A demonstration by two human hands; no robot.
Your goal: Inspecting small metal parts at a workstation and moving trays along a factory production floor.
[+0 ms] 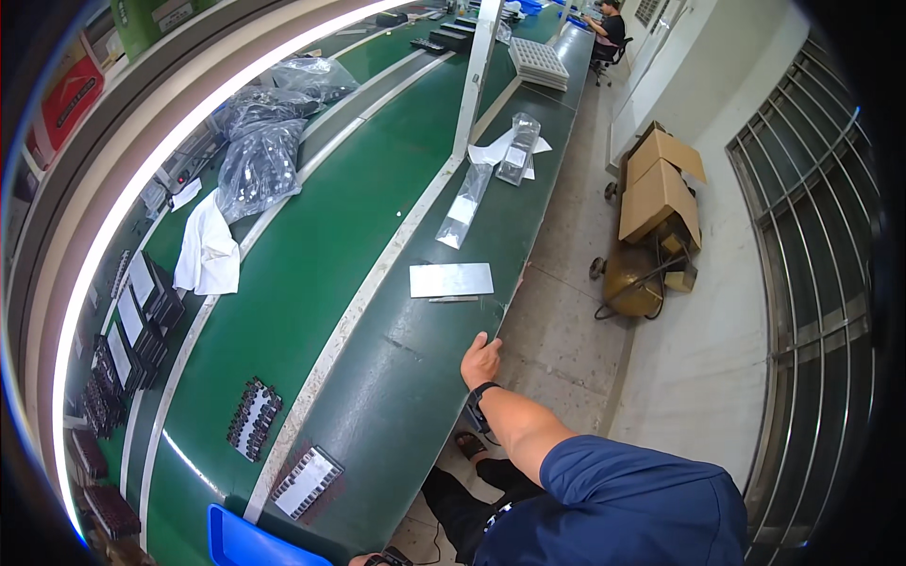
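My right hand (pixel 481 361), with a black band on its wrist, is curled over the near edge of the green workbench (pixel 377 415). Just beyond it lies a flat silver-white plate (pixel 451 280), with a thin metal strip (pixel 455 300) along its near side. A sliver of my left hand (pixel 360 560) shows at the lower edge beside a black item; its fingers are hidden. Nearer to that hand, a white plate edged with small parts (pixel 309 483) rests on the bench. A similar plate rimmed with dark parts (pixel 254 420) lies on the green conveyor belt (pixel 349 226).
A blue tray (pixel 250 542) stands at the lower left. Clear plastic bags (pixel 462 208), stacked white trays (pixel 540 66) and a metal post (pixel 475 85) stand farther along. A cardboard box (pixel 656 198) sits over a tank (pixel 632 280) beside the wall. Another person (pixel 609 28) sits far off.
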